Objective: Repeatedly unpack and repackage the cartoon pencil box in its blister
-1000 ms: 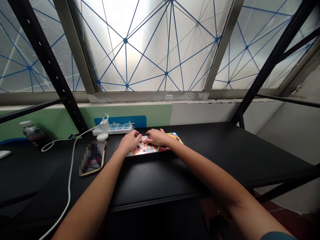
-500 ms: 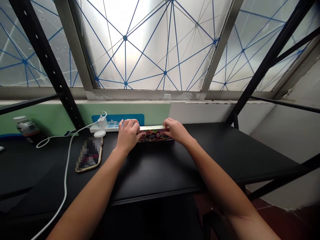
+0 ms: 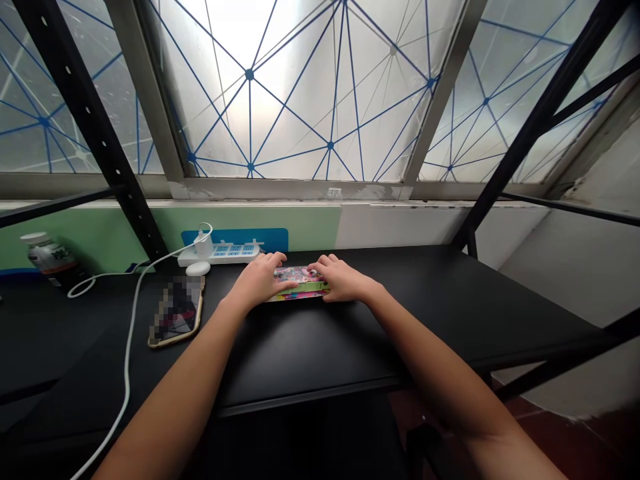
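Observation:
A small box (image 3: 303, 288) with bright printed pictures and a green band along its near side lies low at the middle of the black desk (image 3: 310, 353). Its left end is gripped by my left hand (image 3: 259, 281), thumb along the near side and fingers over the back. At the other end my right hand (image 3: 343, 280) holds it, with fingers on top and the thumb side hidden in part. Both hands cover the ends of the box.
Behind my left hand is a white power strip (image 3: 227, 253) with a plugged charger (image 3: 203, 245). A white cable (image 3: 131, 340) runs down the left side past a phone (image 3: 179, 310). Further left lies a tilted bottle (image 3: 50, 260). Black metal posts (image 3: 100, 147) frame the desk.
The box has come toward me and tipped, so its printed top now shows above the green-banded side. Both hands moved nearer with it and keep their hold.

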Motion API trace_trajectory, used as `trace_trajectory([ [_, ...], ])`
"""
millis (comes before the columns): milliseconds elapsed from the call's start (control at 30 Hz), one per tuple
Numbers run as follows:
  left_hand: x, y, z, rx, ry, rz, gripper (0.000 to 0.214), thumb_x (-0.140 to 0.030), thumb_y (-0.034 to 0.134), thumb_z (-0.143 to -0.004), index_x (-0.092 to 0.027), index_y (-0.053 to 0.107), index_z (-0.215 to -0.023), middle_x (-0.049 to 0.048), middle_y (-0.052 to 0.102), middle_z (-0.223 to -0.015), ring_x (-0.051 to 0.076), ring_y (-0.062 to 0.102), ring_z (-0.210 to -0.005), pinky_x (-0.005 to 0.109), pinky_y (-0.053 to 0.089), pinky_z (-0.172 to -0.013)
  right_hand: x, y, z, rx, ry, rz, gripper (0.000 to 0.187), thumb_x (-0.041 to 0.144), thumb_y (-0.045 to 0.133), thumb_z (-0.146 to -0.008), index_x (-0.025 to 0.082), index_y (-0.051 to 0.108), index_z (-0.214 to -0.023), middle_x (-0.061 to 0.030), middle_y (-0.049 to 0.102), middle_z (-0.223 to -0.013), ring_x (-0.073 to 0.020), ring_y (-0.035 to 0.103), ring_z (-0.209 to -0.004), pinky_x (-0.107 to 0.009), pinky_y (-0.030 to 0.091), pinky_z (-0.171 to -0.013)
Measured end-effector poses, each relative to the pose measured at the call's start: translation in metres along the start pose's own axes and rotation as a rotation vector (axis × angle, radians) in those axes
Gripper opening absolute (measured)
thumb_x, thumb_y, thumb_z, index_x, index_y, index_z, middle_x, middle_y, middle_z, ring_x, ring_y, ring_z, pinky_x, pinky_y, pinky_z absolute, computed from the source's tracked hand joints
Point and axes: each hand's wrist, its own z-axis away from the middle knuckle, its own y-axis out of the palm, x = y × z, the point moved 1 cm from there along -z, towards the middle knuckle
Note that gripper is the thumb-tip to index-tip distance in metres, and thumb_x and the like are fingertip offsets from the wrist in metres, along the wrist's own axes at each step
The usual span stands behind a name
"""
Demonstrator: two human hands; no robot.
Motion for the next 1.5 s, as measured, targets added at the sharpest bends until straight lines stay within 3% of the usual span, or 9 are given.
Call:
trace_trajectory([
  [100,0.010,0.009,0.002,0.071,-0.026,-0.013,0.075,-0.069,0.065,-0.076,-0.023,0.054,-0.133,0.0124,0.060,-0.135,0.036,0.051,-0.125,0.044,0.042,-0.100,0.001,0.003,0.000,0.039,-0.003,-0.022,0.079,0.038,0.083,-0.063,0.023,0.054,-0.135,-0.0116,0.055,-0.122,-0.0328,0.049,-0.110,-0.044,0.047,-0.093],
  [300,0.014,0.018,0.005,0.128,-0.045,-0.056,0.080,-0.073,0.068,-0.069,-0.026,0.056,-0.132,0.0117,0.062,-0.129,0.036,0.053,-0.119,0.045,0.046,-0.094,-0.011,0.009,-0.005,-0.012,0.084,-0.064,0.065,0.065,0.067,-0.079,0.023,0.060,-0.128,-0.0140,0.057,-0.126,-0.0327,0.052,-0.117,-0.047,0.045,-0.097],
  [433,-0.001,0.017,0.002,0.024,-0.024,-0.115,0.085,-0.064,0.076,-0.067,-0.028,0.049,-0.140,0.0125,0.055,-0.134,0.037,0.044,-0.127,0.051,0.035,-0.107,-0.028,0.013,-0.012,-0.101,0.149,-0.046,0.077,0.069,0.065,-0.079,0.021,0.052,-0.137,-0.0164,0.053,-0.138,-0.0347,0.047,-0.127,-0.050,0.036,-0.105],
  [567,-0.015,0.017,0.000,-0.071,0.002,-0.164,0.093,-0.063,0.078,-0.068,-0.028,0.043,-0.146,0.0138,0.052,-0.136,0.037,0.041,-0.130,0.057,0.018,-0.115,-0.038,0.007,-0.012,-0.149,0.191,-0.012,0.080,0.072,0.071,-0.070,0.020,0.057,-0.130,-0.0135,0.063,-0.122,-0.0322,0.057,-0.113,-0.048,0.037,-0.102],
  [833,-0.009,-0.004,0.000,-0.298,-0.061,-0.252,0.067,-0.061,0.068,-0.082,-0.023,0.051,-0.135,0.0139,0.060,-0.133,0.036,0.049,-0.125,0.062,0.014,-0.115,-0.007,-0.012,-0.006,-0.279,0.201,0.148,0.080,0.065,0.083,-0.060,0.018,0.057,-0.119,-0.0114,0.061,-0.111,-0.0317,0.055,-0.105,-0.041,0.039,-0.091],
  [1067,-0.016,-0.005,0.001,-0.121,-0.063,-0.357,0.040,-0.044,0.079,-0.077,-0.022,0.058,-0.103,0.0091,0.071,-0.100,0.032,0.063,-0.100,0.055,0.031,-0.108,0.029,0.001,-0.012,-0.202,0.152,0.233,0.033,0.031,0.074,-0.082,0.018,0.059,-0.108,-0.0106,0.068,-0.104,-0.0272,0.063,-0.093,-0.035,0.042,-0.080],
  [1233,-0.024,0.003,0.004,0.002,-0.044,-0.338,0.040,-0.048,0.078,-0.076,-0.022,0.061,-0.101,0.0094,0.071,-0.094,0.032,0.066,-0.089,0.040,0.049,-0.079,0.032,0.010,-0.011,-0.118,0.090,0.197,0.029,0.034,0.073,-0.083,0.018,0.065,-0.106,-0.0121,0.072,-0.104,-0.0291,0.067,-0.096,-0.035,0.047,-0.081],
  [1367,-0.020,0.006,0.004,0.081,-0.007,-0.274,0.056,-0.065,0.069,-0.077,-0.025,0.063,-0.116,0.0092,0.068,-0.117,0.031,0.061,-0.110,0.038,0.047,-0.089,0.030,0.019,-0.012,-0.073,0.013,0.135,0.046,0.047,0.064,-0.090,0.019,0.062,-0.127,-0.0142,0.064,-0.131,-0.0300,0.060,-0.118,-0.039,0.045,-0.097],
  [1500,-0.002,0.011,0.002,0.107,-0.082,-0.216,0.080,-0.076,0.045,-0.086,-0.022,0.044,-0.145,0.0138,0.045,-0.152,0.033,0.037,-0.141,0.048,0.031,-0.112,0.027,0.032,-0.015,-0.020,-0.034,0.079,0.068,0.061,0.053,-0.093,0.025,0.041,-0.150,-0.0135,0.039,-0.157,-0.0347,0.038,-0.141,-0.051,0.034,-0.111],
])
